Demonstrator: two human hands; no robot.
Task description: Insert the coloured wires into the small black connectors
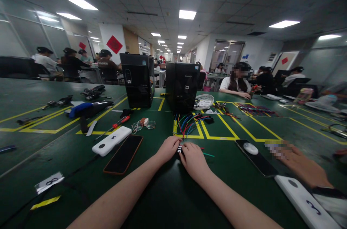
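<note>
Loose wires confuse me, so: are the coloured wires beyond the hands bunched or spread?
Spread: the coloured wires fan out in curves, with gaps between many.

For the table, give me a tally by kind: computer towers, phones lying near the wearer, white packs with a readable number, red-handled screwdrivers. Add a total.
Computer towers: 2
Phones: 2
White numbered packs: 2
Red-handled screwdriver: 1
Total: 7
Left out: small white pieces at the wearer's hands, too small to count.

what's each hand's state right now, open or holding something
Left hand: curled at the connector; whether it holds it can't be told.
Right hand: curled there too; grip can't be told.
</note>
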